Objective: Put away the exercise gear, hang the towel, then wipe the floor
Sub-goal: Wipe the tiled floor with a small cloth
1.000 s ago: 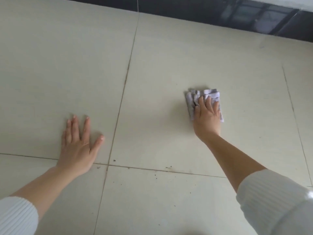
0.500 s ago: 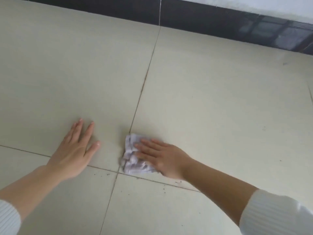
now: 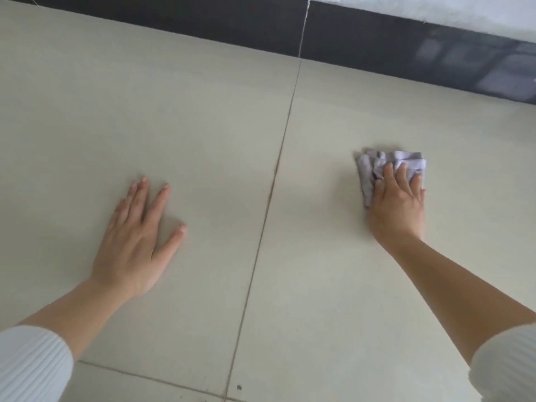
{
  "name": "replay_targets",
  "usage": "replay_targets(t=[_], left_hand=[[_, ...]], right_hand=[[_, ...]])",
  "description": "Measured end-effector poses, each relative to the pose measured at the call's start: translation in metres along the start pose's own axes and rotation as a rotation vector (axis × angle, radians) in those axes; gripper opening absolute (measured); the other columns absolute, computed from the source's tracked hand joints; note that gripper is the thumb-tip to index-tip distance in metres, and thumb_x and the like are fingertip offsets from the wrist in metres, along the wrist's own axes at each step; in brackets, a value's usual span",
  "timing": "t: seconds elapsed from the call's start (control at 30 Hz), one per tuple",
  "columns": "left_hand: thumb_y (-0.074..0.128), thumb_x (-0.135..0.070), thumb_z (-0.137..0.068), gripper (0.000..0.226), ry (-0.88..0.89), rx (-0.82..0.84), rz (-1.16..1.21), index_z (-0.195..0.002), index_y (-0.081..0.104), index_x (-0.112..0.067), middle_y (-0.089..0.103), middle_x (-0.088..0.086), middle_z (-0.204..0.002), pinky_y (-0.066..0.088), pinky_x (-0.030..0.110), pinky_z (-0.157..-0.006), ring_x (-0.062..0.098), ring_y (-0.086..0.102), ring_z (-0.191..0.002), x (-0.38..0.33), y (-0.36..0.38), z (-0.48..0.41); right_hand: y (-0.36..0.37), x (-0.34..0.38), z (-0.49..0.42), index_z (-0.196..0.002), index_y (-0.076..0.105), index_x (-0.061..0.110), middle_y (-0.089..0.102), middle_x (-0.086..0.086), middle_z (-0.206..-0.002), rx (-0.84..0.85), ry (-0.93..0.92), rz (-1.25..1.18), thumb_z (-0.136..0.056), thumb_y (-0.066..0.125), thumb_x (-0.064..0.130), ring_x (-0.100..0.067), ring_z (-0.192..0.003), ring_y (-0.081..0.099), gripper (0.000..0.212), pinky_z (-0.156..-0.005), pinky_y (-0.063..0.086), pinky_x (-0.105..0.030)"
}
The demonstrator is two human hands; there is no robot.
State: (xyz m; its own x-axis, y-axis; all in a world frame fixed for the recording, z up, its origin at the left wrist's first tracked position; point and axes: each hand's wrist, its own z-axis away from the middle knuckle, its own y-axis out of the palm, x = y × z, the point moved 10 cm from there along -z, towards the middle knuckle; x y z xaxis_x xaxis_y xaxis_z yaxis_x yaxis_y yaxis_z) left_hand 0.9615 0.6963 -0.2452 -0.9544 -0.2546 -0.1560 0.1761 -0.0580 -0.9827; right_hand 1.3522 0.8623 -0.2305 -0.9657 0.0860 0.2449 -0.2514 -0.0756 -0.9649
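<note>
A crumpled pale lilac cloth (image 3: 374,166) lies on the cream tiled floor (image 3: 203,140), on the tile right of the long grout line (image 3: 278,169). My right hand (image 3: 397,204) presses flat on top of the cloth, fingers spread over its near half. My left hand (image 3: 139,239) rests palm down on the left tile, fingers apart, holding nothing. White ribbed sleeves cover both forearms near the bottom corners.
A dark glossy baseboard (image 3: 348,36) runs along the far edge of the floor, with a white wall (image 3: 435,10) above it. A small dark speck (image 3: 239,387) lies near the grout crossing at the bottom.
My right hand has swept the cloth from beside the grout line near my left hand out to the right and farther away. The view has moved closer to the baseboard.
</note>
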Motion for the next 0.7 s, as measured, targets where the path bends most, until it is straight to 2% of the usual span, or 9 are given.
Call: replay_targets(t=[0.13, 0.27, 0.33, 0.43, 0.5, 0.57, 0.6, 0.7], left_hand=[[0.026, -0.059, -0.087, 0.075, -0.012, -0.023, 0.04, -0.152, 0.02, -0.022, 0.01, 0.011, -0.16, 0.013, 0.039, -0.12, 0.022, 0.007, -0.149, 0.0, -0.003, 0.001], [0.032, -0.049, -0.089, 0.068, 0.007, -0.049, 0.058, -0.15, 0.028, -0.018, 0.018, 0.014, -0.158, 0.006, 0.032, -0.118, 0.022, 0.01, -0.147, -0.004, -0.008, 0.001], [0.032, -0.047, -0.09, 0.067, -0.002, -0.042, 0.062, -0.15, 0.027, -0.019, 0.018, 0.013, -0.159, 0.005, 0.032, -0.118, 0.021, 0.008, -0.147, -0.005, -0.009, 0.001], [0.031, -0.048, -0.09, 0.067, -0.01, -0.016, 0.055, -0.151, 0.025, -0.019, 0.015, 0.013, -0.159, 0.004, 0.031, -0.118, 0.021, 0.007, -0.147, -0.004, -0.007, 0.001], [0.032, -0.047, -0.089, 0.068, -0.005, -0.01, 0.053, -0.151, 0.026, -0.019, 0.014, 0.012, -0.16, 0.006, 0.033, -0.118, 0.022, 0.008, -0.148, -0.004, -0.006, 0.0], [0.032, -0.047, -0.088, 0.069, -0.008, -0.005, 0.051, -0.151, 0.025, -0.019, 0.012, 0.012, -0.16, 0.009, 0.035, -0.118, 0.022, 0.009, -0.148, -0.004, -0.006, 0.001], [0.032, -0.047, -0.088, 0.069, -0.011, -0.005, 0.051, -0.151, 0.025, -0.019, 0.012, 0.012, -0.16, 0.01, 0.035, -0.118, 0.023, 0.009, -0.148, -0.003, -0.006, 0.001], [0.032, -0.046, -0.088, 0.069, -0.001, -0.019, 0.056, -0.151, 0.025, -0.018, 0.013, 0.013, -0.16, 0.013, 0.037, -0.117, 0.025, 0.011, -0.148, -0.004, -0.007, 0.001]], right_hand=[[0.026, 0.118, -0.02, -0.152, 0.02, 0.02, 0.014, -0.002, -0.16, 0.053, -0.15, -0.026, -0.104, 0.019, 0.028, -0.03, -0.147, 0.0, 0.049, -0.12, 0.003, -0.041], [0.068, 0.266, 0.017, -0.153, 0.014, 0.021, 0.006, 0.0, -0.161, 0.21, -0.546, 0.043, -0.104, 0.022, 0.026, -0.03, -0.147, -0.005, 0.049, -0.12, 0.002, -0.04], [0.087, 0.316, 0.049, -0.153, 0.011, 0.02, 0.002, 0.0, -0.162, 0.263, -0.761, 0.114, -0.104, 0.027, 0.025, -0.03, -0.147, -0.008, 0.052, -0.12, 0.0, -0.039], [0.09, 0.326, 0.058, -0.153, 0.012, 0.018, 0.004, -0.002, -0.161, 0.285, -0.971, 0.16, -0.102, 0.038, 0.023, -0.026, -0.148, -0.002, 0.058, -0.119, 0.001, -0.034], [0.078, 0.3, 0.046, -0.149, 0.028, 0.011, 0.021, -0.009, -0.158, 0.232, -1.059, 0.156, -0.095, 0.053, 0.016, -0.03, -0.146, 0.019, 0.06, -0.118, 0.014, -0.037], [0.059, 0.245, 0.01, -0.143, 0.041, 0.005, 0.037, -0.015, -0.15, 0.102, -0.889, 0.137, -0.091, 0.06, 0.012, -0.035, -0.138, 0.035, 0.056, -0.114, 0.03, -0.046], [0.047, 0.209, -0.009, -0.143, 0.04, 0.005, 0.037, -0.015, -0.15, 0.058, -0.732, 0.131, -0.095, 0.056, 0.013, -0.034, -0.139, 0.034, 0.052, -0.113, 0.031, -0.048], [0.012, 0.09, -0.039, -0.15, 0.028, 0.01, 0.024, -0.012, -0.157, 0.024, -0.217, 0.129, -0.103, 0.031, 0.02, -0.028, -0.146, 0.019, 0.048, -0.119, 0.015, -0.041]])
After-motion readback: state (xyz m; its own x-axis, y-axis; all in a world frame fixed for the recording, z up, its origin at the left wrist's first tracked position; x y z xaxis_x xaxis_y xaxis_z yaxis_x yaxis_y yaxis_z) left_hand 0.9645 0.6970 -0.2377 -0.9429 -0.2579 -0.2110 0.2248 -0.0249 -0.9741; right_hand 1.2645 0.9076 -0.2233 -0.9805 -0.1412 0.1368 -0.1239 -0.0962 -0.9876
